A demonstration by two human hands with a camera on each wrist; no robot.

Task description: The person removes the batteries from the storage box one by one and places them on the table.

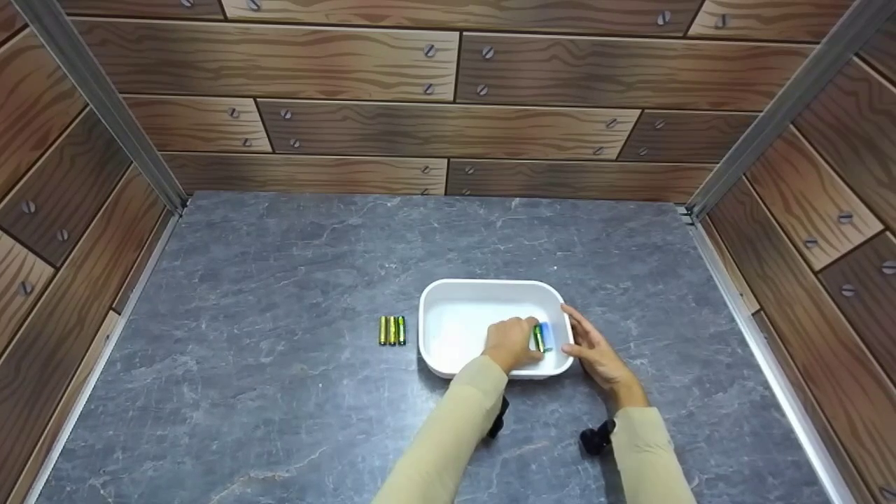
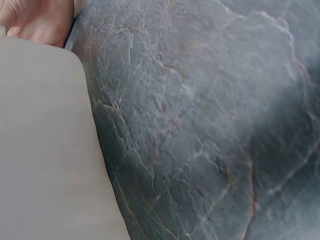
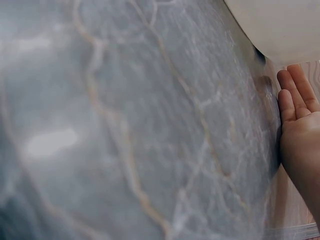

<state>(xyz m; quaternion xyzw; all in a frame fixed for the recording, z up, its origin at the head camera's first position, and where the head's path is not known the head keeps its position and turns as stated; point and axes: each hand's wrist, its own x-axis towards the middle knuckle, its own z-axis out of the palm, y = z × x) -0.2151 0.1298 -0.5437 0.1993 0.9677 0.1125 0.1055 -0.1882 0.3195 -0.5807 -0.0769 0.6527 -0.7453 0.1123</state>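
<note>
The step in hand looks like seating or lifting a slim green-and-gold cylindrical battery (image 1: 538, 339) at the right end of a white rectangular plastic tub (image 1: 448, 285); one still cannot settle which. The left hand (image 1: 513, 341) reaches inside, its thumb and finger apparently pinching the battery by its ends, just beside a small pale blue piece (image 1: 547, 337). The right hand (image 1: 596, 355), fingers apart and fairly straight, touches the tub's right rim. The next move probably calls for a steady tub and a careful grip that leaves the blue piece undisturbed. Only the head view shows the batteries, including a row of three gold and green ones (image 1: 392, 330) on the grey marbled counter (image 1: 280, 392), left of the tub. The right wrist view adds the palm and fingers beside the tub's outer wall; the left shows mostly wall and counter.
</note>
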